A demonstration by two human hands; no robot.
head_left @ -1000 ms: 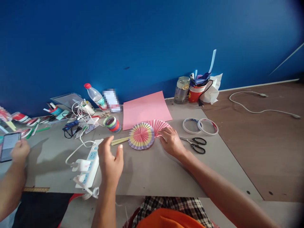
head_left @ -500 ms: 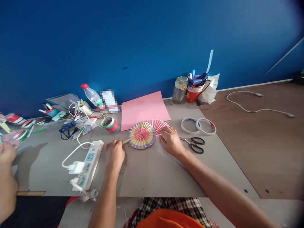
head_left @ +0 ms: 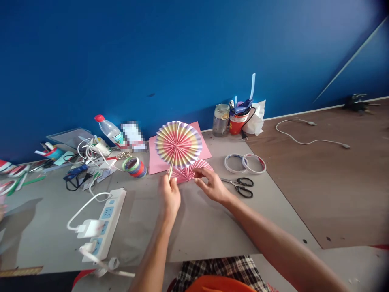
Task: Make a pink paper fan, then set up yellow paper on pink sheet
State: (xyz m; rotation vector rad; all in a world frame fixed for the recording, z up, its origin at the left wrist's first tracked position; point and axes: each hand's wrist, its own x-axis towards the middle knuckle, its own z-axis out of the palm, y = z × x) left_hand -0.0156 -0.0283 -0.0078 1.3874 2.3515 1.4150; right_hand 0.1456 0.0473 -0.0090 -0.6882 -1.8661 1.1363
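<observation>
My left hand (head_left: 169,198) is closed round the stick handle of a round pleated paper fan (head_left: 178,144), which has a pink middle, a yellow band and a lilac edge. The disc is raised upright above the table. Below it lies a pink pleated paper fan (head_left: 189,173), partly hidden by the handle and the disc. My right hand (head_left: 212,186) hovers at that pink fan's right side, thumb and fingers apart; whether a fingertip touches the paper I cannot tell. A flat sheet of pink paper (head_left: 156,156) lies behind both fans.
Scissors (head_left: 244,187) and two tape rolls (head_left: 255,164) lie right of my right hand. A glass jar (head_left: 220,121) and a red cup (head_left: 237,123) stand by the wall. Left are stacked coloured tapes (head_left: 136,167), a tilted bottle (head_left: 109,129), and a power strip (head_left: 113,221) with cables.
My left hand first reached open towards the round fan's sticks, then closed on them. The fan has swung up off the table. My right hand has loosened from the pink fan.
</observation>
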